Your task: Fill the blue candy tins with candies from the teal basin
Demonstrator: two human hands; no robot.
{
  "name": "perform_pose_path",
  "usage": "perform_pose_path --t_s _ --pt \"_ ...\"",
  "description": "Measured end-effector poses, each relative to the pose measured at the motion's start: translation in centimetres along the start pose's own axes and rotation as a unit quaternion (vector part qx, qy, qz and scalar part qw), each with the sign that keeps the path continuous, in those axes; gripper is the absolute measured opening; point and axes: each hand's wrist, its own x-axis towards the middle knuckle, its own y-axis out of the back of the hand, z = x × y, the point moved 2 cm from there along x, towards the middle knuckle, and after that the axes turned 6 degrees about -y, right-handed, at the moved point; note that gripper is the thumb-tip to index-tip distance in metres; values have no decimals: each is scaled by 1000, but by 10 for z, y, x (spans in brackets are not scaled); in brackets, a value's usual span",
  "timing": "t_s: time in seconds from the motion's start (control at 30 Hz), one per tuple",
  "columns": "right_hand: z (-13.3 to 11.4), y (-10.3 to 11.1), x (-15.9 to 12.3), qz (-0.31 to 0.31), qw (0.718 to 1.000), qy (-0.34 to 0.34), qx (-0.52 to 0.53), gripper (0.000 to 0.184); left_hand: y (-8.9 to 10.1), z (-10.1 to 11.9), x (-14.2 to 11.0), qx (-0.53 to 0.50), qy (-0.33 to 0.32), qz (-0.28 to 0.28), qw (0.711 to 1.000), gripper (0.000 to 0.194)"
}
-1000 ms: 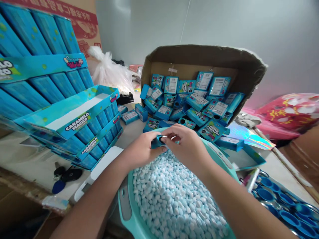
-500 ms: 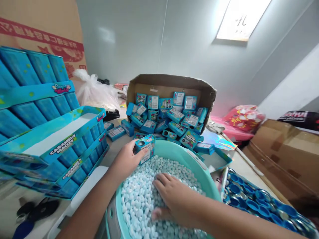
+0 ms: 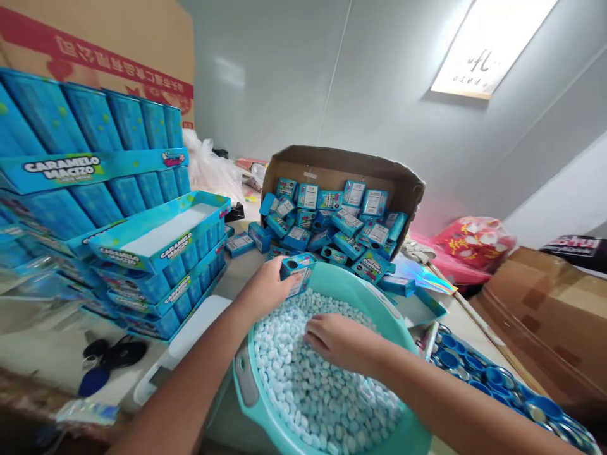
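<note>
In my left hand [image 3: 270,287] is a small blue candy box [image 3: 298,273], held over the far left rim of a turquoise basin [image 3: 412,341]. A round dark hole shows in the box's upper face. Pale blue and white candies [image 3: 327,404] fill much of the basin. My right hand [image 3: 344,338] rests low among them, its fingers curled together around candies, and its palm side is hidden from view.
Behind the basin, a tipped carton [image 3: 341,158] spills many blue boxes. Stacked display trays [image 3: 161,243] stand at left beside a white scale-like device [image 3: 199,328]. On the right are a tray of blue-rimmed round pieces [image 3: 497,379] and a brown carton [image 3: 545,316].
My right hand has gone from spread fingers in the candies to a curled grip. The left hand still holds the box. The view has swung left, shifting everything rightward.
</note>
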Motion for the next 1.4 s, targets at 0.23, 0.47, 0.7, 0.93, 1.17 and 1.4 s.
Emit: perform_pose_path --t_s 0.23,0.47,0.7,0.93,1.17,1.4 --pt "6 76 14 224 831 -79 503 32 -1 5 -5 -18 -34 -58 998 37" --pt "-13 91 77 326 556 -66 762 27 -1 13 -9 9 -93 -134 987 26" --pt "-8 60 77 276 579 -99 761 21 -4 13 -10 35 -107 -182 977 43" --pt "-5 63 72 251 632 -98 726 14 -6 10 -9 36 -97 -162 981 47" --pt "-4 65 67 250 646 -66 719 40 -8 10 -4 38 -103 -137 985 40" --pt "2 72 66 255 665 -39 700 62 -5 13 -2 51 -86 -136 986 42"
